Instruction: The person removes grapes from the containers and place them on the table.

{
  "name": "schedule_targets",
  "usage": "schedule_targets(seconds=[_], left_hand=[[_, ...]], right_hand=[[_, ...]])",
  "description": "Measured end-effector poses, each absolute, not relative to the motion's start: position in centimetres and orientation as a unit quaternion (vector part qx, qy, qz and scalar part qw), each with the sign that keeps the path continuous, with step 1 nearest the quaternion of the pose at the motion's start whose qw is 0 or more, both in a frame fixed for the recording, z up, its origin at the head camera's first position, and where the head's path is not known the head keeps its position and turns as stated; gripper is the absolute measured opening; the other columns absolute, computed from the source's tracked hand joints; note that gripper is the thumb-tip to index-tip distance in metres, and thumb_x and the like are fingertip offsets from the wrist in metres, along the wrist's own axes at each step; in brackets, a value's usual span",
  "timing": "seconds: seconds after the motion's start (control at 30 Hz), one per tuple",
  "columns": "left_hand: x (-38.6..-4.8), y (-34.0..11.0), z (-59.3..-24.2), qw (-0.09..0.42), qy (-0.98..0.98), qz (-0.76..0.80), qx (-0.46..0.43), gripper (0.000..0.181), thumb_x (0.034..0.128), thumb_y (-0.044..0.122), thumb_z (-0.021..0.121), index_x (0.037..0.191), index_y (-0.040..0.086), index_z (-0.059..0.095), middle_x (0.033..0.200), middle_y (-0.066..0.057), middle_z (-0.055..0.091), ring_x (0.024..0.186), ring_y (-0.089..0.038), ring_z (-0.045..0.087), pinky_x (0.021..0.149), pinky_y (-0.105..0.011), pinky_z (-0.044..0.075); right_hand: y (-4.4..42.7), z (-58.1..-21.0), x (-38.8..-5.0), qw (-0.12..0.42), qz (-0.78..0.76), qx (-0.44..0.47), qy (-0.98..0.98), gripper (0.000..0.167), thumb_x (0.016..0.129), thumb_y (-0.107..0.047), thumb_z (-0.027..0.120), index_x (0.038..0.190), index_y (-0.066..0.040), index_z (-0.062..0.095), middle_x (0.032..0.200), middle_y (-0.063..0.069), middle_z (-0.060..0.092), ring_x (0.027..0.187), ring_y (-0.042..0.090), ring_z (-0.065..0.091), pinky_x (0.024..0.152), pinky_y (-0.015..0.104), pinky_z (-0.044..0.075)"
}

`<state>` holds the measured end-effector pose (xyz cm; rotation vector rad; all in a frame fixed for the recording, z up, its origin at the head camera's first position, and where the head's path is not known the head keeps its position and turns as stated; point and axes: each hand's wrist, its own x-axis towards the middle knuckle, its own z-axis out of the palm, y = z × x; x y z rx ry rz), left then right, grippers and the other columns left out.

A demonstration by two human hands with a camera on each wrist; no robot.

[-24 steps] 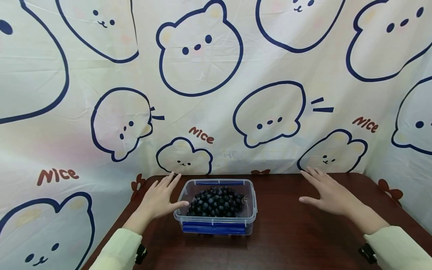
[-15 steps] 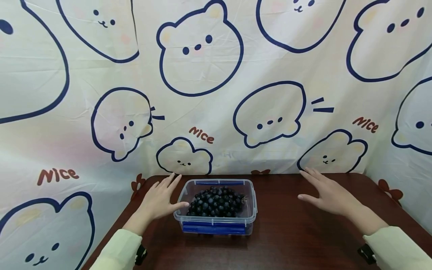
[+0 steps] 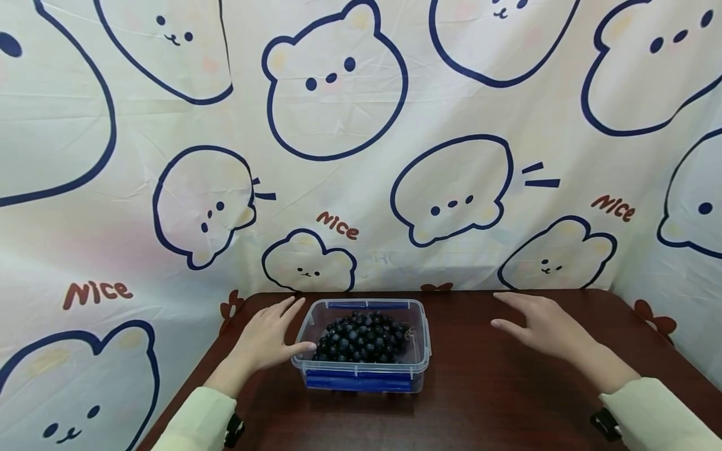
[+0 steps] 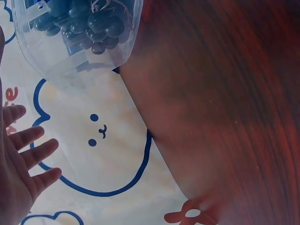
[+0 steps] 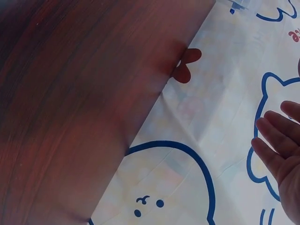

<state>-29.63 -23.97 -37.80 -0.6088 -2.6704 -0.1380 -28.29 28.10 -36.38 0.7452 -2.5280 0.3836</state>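
Note:
A clear plastic box with blue side clips stands on the table, left of the middle. Inside it lies a heaped bunch of dark grapes, with a bit of stem showing at its right end. My left hand hovers at the box's left side, fingers spread and thumb near the rim; whether the thumb touches it I cannot tell. In the left wrist view the fingers hold nothing. Well to the right of the box, my right hand is held above the table with extended fingers and nothing in them.
The dark brown wooden table ends at the back against a white cloth printed with blue bear outlines. The cloth also hangs along both sides. A black strap sits at the right wrist, under a pale sleeve.
My right hand has moved slightly left and lower, its fingers now closer together. My left hand's fingertips have dipped a little. The box and grapes stay in place.

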Motion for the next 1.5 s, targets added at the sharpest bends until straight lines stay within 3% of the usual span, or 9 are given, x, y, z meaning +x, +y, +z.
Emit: schedule_targets(seconds=[0.7, 1.23, 1.5], left_hand=[[-27.2, -24.2, -39.7, 0.249, -0.927, -0.06, -0.273, 0.086, 0.0771, 0.067, 0.067, 0.138, 0.008, 0.055, 0.139, -0.015, 0.052, 0.129, -0.034, 0.045, 0.108, -0.055, 0.032], [-25.3, -23.6, -41.3, 0.242, -0.92, -0.077, -0.299, 0.084, 0.0761, 0.06, 0.073, 0.137, 0.004, 0.055, 0.142, -0.017, 0.048, 0.131, -0.035, 0.044, 0.106, -0.052, 0.037], [-24.8, -23.4, -41.8, 0.224, -0.927, -0.074, -0.293, 0.085, 0.0779, 0.062, 0.07, 0.136, 0.001, 0.055, 0.142, -0.017, 0.049, 0.131, -0.035, 0.045, 0.105, -0.049, 0.039]], right_hand=[[25.4, -36.8, -28.4, 0.21, 0.139, 0.293, -0.922, 0.056, 0.088, -0.043, 0.07, 0.129, -0.005, 0.062, 0.127, 0.016, 0.061, 0.117, 0.033, 0.058, 0.093, 0.053, 0.048], [21.6, -36.9, -28.2, 0.223, 0.138, 0.349, -0.9, 0.058, 0.088, -0.045, 0.069, 0.13, -0.006, 0.062, 0.131, 0.015, 0.059, 0.119, 0.032, 0.057, 0.094, 0.051, 0.049], [19.4, -36.8, -28.7, 0.225, 0.126, 0.39, -0.884, 0.058, 0.088, -0.044, 0.07, 0.13, -0.005, 0.062, 0.132, 0.013, 0.059, 0.12, 0.029, 0.057, 0.095, 0.047, 0.049]])
